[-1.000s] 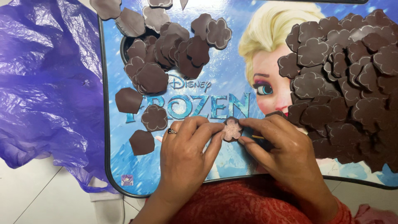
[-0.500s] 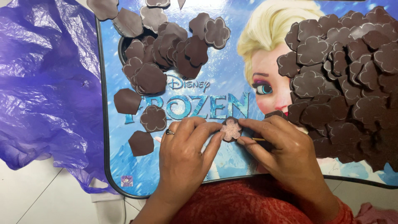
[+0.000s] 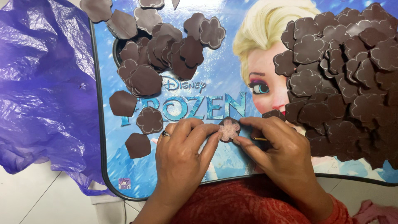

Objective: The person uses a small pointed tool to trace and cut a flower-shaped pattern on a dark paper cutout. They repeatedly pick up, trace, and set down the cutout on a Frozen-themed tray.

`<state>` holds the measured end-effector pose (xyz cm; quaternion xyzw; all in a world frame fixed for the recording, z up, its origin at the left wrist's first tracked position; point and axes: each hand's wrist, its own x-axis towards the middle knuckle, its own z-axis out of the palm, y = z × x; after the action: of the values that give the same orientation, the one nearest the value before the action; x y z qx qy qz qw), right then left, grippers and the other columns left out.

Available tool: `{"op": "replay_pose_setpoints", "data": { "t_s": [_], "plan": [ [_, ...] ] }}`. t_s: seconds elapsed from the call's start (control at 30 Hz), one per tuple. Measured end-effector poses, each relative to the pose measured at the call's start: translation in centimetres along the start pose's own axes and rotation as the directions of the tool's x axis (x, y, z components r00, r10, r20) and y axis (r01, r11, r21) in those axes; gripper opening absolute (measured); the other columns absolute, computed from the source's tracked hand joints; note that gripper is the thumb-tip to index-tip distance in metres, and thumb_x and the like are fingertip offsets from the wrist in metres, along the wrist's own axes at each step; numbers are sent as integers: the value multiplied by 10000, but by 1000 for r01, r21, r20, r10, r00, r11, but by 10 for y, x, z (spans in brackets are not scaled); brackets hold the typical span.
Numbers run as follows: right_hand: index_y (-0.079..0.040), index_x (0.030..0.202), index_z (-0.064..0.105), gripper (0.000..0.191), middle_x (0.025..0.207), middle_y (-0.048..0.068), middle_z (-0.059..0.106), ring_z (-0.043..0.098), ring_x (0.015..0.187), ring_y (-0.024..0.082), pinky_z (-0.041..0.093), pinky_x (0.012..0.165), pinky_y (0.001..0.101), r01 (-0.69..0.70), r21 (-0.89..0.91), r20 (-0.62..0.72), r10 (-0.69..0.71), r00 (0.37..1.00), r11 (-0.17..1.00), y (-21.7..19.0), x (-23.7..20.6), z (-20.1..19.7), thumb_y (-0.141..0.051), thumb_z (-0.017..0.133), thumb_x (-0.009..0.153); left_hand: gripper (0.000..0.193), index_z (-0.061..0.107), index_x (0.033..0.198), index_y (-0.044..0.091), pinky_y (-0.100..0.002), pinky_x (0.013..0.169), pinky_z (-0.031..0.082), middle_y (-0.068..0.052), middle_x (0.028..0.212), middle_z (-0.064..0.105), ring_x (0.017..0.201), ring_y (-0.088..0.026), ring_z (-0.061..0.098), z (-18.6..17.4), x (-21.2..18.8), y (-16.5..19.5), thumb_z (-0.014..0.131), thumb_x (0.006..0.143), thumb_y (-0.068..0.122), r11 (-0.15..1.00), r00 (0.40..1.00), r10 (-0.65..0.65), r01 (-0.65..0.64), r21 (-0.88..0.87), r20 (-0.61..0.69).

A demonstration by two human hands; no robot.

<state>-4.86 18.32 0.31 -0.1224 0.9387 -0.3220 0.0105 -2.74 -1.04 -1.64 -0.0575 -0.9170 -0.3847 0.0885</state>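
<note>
Two hands (image 3: pixel 232 151), pinching brown flower cutout (image 3: pixel 229 130)

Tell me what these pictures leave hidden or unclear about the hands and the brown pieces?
Head view only:
- Thin stick: mostly hidden under the right hand.
- Flower piece: edges covered by fingertips of both hands; left hand.
- Right pile: cut off by the frame edge.
- Tray cup hole: buried under pieces.

Flower-shaped brown cutout (image 3: pixel 229 129) with pale pinkish face, lying flat near the tabletop's near edge, pinched at both sides.
</note>
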Motion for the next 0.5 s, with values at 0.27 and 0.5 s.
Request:
{"op": "replay_pose_setpoints", "data": {
  "t_s": [0.27, 0.5],
  "plan": [
    [-107, 1064, 754, 323, 808, 30, 691, 673, 688, 153, 490, 643, 307, 32, -5, 9, -32, 999, 999, 0, 0, -2, -198, 859, 772, 132, 761, 988, 143, -366, 745, 452, -4, 947, 657, 855, -202, 593, -1, 0, 1, 805, 869, 182, 1000, 1000, -3, 3, -14, 5],
    [-116, 1066, 757, 328, 800, 28, 687, 670, 674, 151, 486, 633, 308, 44, -17, 27, -44, 999, 999, 1, -1, -1, -209, 858, 768, 129, 766, 986, 139, -363, 743, 455, 0, 933, 655, 855, -201, 591, -1, -1, 0, 806, 868, 168, 1000, 1000, 8, -8, -16, 4]
  ]
}}
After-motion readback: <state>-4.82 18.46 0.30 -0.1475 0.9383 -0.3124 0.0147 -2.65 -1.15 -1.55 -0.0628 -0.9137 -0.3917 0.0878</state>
